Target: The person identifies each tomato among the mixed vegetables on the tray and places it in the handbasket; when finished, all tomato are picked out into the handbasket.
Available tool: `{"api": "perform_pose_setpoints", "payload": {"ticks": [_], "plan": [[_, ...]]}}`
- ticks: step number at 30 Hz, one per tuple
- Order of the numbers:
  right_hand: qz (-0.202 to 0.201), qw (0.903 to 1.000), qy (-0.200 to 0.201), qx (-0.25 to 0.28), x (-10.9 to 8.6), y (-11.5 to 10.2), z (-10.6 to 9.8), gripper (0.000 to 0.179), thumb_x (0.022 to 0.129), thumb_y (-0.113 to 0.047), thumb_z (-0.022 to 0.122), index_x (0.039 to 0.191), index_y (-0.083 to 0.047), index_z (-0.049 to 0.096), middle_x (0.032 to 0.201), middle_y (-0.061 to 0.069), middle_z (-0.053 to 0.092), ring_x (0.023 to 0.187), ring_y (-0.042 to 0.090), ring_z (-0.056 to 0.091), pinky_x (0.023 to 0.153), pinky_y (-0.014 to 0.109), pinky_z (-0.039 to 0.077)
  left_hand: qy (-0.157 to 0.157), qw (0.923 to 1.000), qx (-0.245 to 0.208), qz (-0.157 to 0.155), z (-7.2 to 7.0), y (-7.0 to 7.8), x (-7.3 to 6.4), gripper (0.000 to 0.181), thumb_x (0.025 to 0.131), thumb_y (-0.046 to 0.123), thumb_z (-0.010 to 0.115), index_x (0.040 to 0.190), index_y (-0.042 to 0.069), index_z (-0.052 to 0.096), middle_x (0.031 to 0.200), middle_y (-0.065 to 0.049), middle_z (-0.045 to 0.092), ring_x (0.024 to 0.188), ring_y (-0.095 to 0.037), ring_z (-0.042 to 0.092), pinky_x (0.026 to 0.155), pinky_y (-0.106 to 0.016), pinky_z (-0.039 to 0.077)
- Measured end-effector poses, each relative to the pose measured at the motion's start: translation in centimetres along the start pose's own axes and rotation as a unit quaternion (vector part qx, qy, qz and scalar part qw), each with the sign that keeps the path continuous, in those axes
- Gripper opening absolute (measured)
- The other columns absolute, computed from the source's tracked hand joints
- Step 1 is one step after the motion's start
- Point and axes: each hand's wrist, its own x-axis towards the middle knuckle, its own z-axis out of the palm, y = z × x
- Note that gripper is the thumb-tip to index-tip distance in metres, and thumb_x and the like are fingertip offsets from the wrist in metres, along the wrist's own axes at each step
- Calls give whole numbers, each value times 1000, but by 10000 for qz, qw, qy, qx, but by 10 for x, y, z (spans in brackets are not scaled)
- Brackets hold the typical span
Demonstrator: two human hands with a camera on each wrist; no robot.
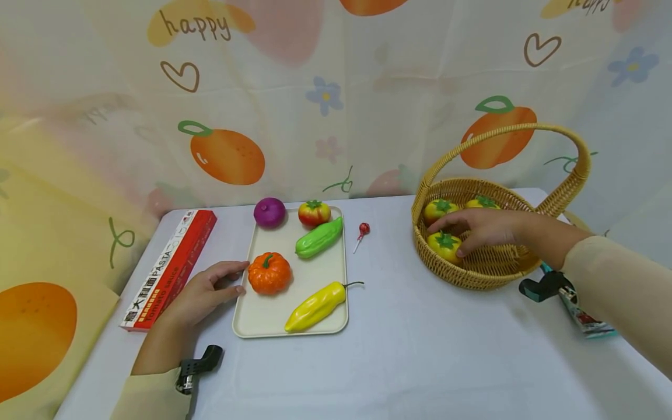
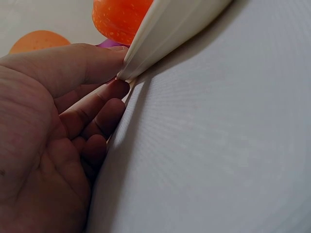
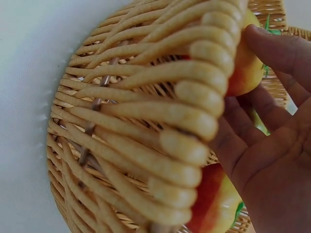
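Note:
In the head view my left hand [image 1: 202, 294] is at the left rim of a cream tray [image 1: 315, 271]. The left wrist view shows its thumb and a fingertip pinching the tray's edge [image 2: 167, 36]. On the tray lie an orange pumpkin [image 1: 269, 273], a yellow pepper [image 1: 317, 307], a green cucumber-like vegetable [image 1: 319, 238], a purple onion [image 1: 269, 213] and a red-yellow tomato [image 1: 314, 213]. My right hand [image 1: 490, 227] reaches into a wicker basket [image 1: 475, 282], thumb and fingers around the front tomato [image 1: 444, 246]. Two more tomatoes [image 1: 440, 210] sit behind it.
A red pasta box [image 1: 170, 268] lies left of the tray. Between tray and basket lies a red lollipop [image 1: 363, 230]. A teal packet [image 1: 588, 315] is partly hidden under the right forearm. The basket's tall handle [image 1: 504, 131] arches above the right hand. A printed curtain [image 1: 294, 76] stands behind.

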Motion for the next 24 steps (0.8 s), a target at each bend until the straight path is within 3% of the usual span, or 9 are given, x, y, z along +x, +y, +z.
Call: {"api": "perform_pose_setpoints", "payload": {"ticks": [10, 15, 24], "plan": [[18, 9999, 116, 30, -5, -1, 0, 67, 87, -11, 86, 150, -17, 62, 157, 18, 46, 142, 47, 48, 108, 49, 52, 11, 10000, 11, 36, 0, -3, 1, 60, 95, 27, 84, 151, 18, 63, 150, -10, 60, 133, -31, 54, 92, -15, 49], [31, 9997, 251, -10, -10, -2, 0, 68, 86, -14, 87, 149, -18, 62, 154, 15, 51, 138, 38, 51, 107, 46, 51, 28, 10000, -7, 87, 0, -5, 1, 60, 96, 25, 83, 151, 18, 62, 150, -10, 60, 131, -30, 54, 92, -15, 49], [-214, 9988, 247, 368, -22, -5, -8, 65, 93, -8, 82, 153, -12, 57, 160, 14, 48, 140, 37, 54, 102, 37, 56, 49, 10000, -9, 51, 1, -3, 1, 60, 96, 25, 83, 151, 18, 63, 150, -10, 60, 132, -31, 54, 92, -14, 48]]}}
